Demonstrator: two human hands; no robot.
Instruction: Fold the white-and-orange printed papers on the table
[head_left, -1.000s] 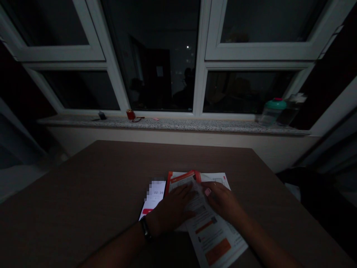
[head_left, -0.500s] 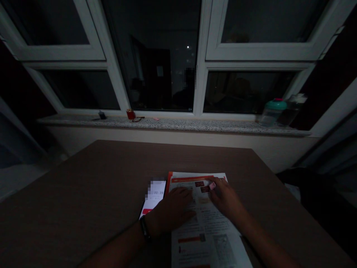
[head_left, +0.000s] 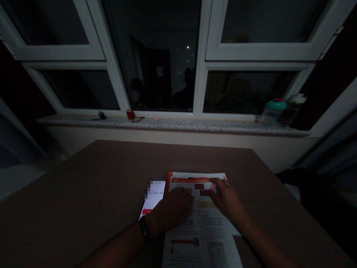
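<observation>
Left fingers [head_left: 186, 192] lie flat, thumb apart, on one orange-banded white paper sheet [head_left: 206, 223], one lit black-edged phone [head_left: 155, 200] leftward; right fingers [head_left: 221, 184] touch one pink piece [head_left: 213, 187], clamping unclear.

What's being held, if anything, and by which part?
The right hand seems to pinch the printed sheet at its upper right corner; whether it also holds the small pink object there is unclear. The left hand rests on the sheet.

It is dim around me; the phone [head_left: 156, 198] glows at lower centre, my left hand [head_left: 173, 208] looks dark, and the upper-centre window [head_left: 156, 33] shows faint reflections.
</observation>
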